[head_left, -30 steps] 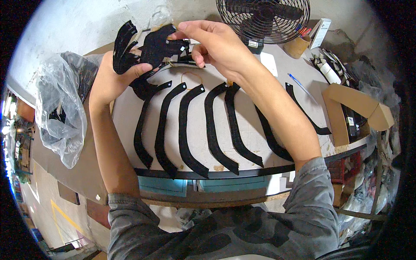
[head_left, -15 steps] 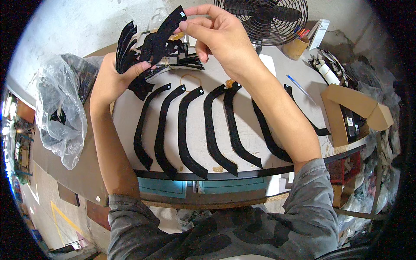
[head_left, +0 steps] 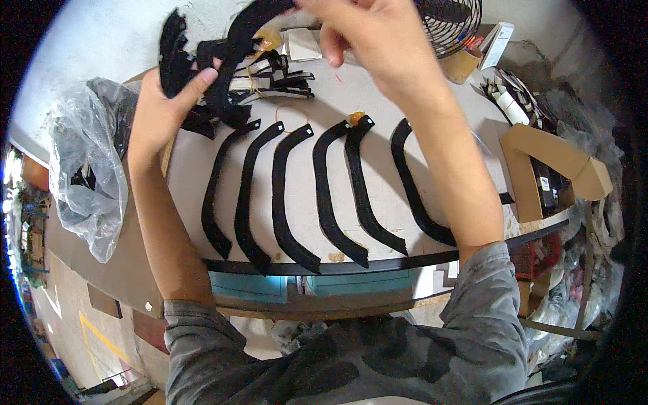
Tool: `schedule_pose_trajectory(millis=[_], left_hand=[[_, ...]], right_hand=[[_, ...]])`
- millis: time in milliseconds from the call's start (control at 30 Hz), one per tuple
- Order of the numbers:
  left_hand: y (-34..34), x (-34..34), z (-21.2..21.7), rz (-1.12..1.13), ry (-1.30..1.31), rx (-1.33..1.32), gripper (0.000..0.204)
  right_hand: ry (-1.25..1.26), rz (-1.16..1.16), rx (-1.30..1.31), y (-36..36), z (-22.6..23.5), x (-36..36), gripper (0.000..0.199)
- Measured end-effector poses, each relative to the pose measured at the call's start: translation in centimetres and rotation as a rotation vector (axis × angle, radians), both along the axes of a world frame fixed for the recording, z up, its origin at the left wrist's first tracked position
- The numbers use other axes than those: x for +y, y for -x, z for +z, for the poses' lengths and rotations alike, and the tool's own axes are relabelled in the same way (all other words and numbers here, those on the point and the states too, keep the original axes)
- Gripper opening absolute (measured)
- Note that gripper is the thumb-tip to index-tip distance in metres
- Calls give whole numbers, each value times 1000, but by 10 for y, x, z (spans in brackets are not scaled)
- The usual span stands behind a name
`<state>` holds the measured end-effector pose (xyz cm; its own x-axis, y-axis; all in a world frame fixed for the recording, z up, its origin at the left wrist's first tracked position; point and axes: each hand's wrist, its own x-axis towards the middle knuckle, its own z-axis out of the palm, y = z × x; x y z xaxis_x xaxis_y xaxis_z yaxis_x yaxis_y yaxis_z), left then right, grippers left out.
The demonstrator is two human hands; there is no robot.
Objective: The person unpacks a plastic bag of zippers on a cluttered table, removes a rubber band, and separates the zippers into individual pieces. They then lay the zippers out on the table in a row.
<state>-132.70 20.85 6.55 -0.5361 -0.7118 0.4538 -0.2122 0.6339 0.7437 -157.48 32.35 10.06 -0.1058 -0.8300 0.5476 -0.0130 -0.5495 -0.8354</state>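
My left hand (head_left: 158, 108) grips a bundle of black curved strips (head_left: 223, 94) at the table's far left. My right hand (head_left: 368, 34) is raised near the top of the view, pinching the upper end of one black curved strip (head_left: 253, 17) that rises out of the bundle. Below the hands, several black curved strips (head_left: 283, 196) lie side by side in a row on the pale tabletop (head_left: 385, 145), their lower tips near the front edge.
A clear plastic bag (head_left: 84, 169) with black pieces hangs at the left of the table. A black fan (head_left: 449, 20) stands at the back right. A cardboard piece (head_left: 553, 158) and clutter lie at the right. Small bundles tied with rubber bands (head_left: 277, 74) sit behind the row.
Both hands have come up and nearer to the camera. My right hand has drawn one strip upward out of the bundle held by my left hand.
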Motion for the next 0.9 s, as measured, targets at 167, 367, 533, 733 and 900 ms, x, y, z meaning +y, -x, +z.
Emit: schedule_pose_trajectory(millis=[167,367,533,733,900], left_hand=[[-5,-11,-1,69,-10,4,27],[-2,-12,-2,132,31,-24,29],[-6,-11,-1,155,15,-39,28],[-2,-21,-5,202,-1,-140,29],[-2,-21,-7,189,52,-114,30]], right_hand=[[163,-147,-12,25,31,33,16],[156,-587,59,38,62,93,8],[7,-686,22,75,53,122,7],[-162,-665,-30,171,23,147,10],[-389,-919,443,187,-20,143,20]])
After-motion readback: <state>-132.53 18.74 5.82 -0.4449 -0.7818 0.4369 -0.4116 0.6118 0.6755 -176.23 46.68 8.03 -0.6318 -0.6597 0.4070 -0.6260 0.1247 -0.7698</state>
